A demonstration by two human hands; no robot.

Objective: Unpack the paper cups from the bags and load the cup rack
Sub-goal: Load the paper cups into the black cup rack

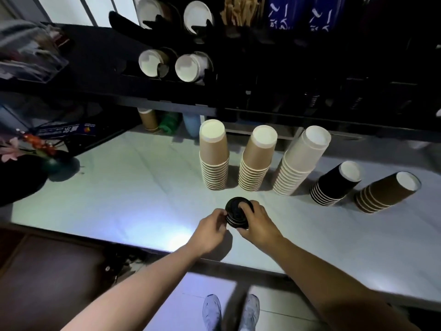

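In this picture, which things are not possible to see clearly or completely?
- Head view: the count of black lids; the left hand and right hand cover the stack's sides.
- Head view: how full the cup rack tubes are; only the front cups show.
- Head view: the dark shelf at right; its contents are lost in shadow.

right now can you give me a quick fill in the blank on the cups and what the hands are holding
1. The left hand and the right hand together grip a stack of lids whose colour is ____.
2. On the table stand ____ stacks of upside-down paper cups.
3. The black cup stack stands between the dark brown stack and the ____ stack.

Missing words: black; five; white
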